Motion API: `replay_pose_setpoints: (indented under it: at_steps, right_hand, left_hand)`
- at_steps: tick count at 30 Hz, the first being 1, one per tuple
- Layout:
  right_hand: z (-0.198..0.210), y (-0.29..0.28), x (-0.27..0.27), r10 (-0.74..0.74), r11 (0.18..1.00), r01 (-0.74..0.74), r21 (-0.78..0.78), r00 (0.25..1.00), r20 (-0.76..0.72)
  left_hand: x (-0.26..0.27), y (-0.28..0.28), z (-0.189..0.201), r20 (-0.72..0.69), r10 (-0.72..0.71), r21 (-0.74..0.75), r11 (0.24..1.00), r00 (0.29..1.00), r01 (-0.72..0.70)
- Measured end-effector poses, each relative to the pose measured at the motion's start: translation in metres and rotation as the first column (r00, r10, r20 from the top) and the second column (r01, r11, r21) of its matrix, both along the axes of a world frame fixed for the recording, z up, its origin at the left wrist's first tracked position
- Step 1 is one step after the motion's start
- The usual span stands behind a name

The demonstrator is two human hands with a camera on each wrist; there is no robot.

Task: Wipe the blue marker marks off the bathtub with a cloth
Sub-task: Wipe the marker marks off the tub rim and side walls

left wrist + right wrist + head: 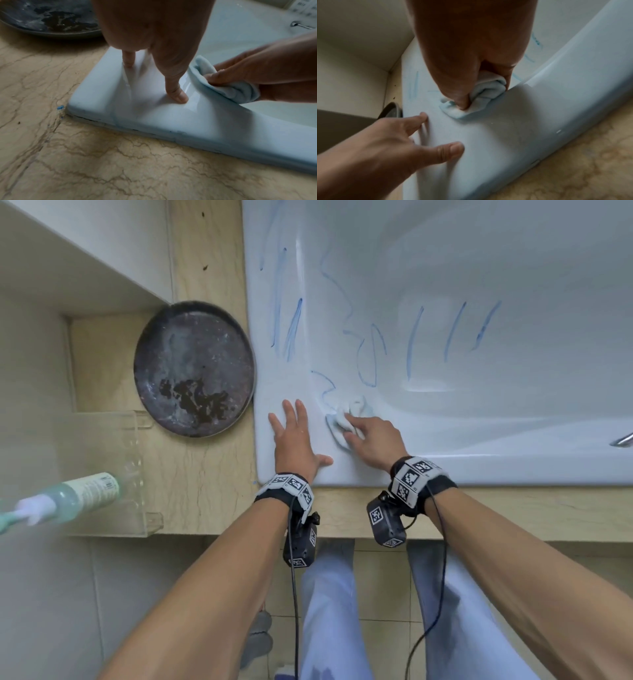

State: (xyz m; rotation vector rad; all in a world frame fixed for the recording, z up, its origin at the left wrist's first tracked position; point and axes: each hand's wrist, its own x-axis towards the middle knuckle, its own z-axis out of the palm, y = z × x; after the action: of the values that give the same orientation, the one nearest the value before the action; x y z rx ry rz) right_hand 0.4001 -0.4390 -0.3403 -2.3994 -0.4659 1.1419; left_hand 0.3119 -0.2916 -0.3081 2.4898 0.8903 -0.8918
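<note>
The pale blue bathtub (445,467) fills the upper right, with blue marker marks (368,354) scribbled over its left rim and inner wall. My right hand (371,436) grips a bunched light blue cloth (342,422) and presses it on the inner edge of the near-left corner, just below a squiggle (325,392). In the right wrist view the thumb (462,102) digs into the cloth (481,97). My left hand (294,436) lies flat on the corner rim, fingers spread, left of the cloth; its thumb (176,93) rests beside the cloth (223,86).
A dark round metal tray (195,368) leans on the marble surround (205,491) left of the tub. A clear acrylic stand (113,474) and a green bottle (78,494) sit at the far left. A chrome fitting (621,440) shows at the right edge.
</note>
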Motion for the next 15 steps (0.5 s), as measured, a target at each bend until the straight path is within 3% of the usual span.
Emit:
replay_pose_setpoints:
  at_steps: [3, 9, 15]
  right_hand:
    - [-0.006, 0.013, 0.001, -0.052, 0.999, 0.052, 0.002, 0.998, 0.031]
    - [-0.03, 0.043, 0.028, -0.304, 0.952, 0.305, -0.011, 0.949, -0.087]
    - [-0.012, 0.038, 0.0, -0.161, 0.979, 0.153, 0.138, 0.986, 0.047]
  left_hand:
    - [-0.003, 0.0, -0.003, 0.024, 0.02, -0.02, 1.0, 1.0, -0.02]
    - [-0.004, 0.0, -0.004, 0.05, 0.034, -0.04, 0.999, 0.998, -0.032]
    - [-0.004, -0.001, -0.005, 0.049, 0.043, -0.054, 0.998, 0.998, -0.04]
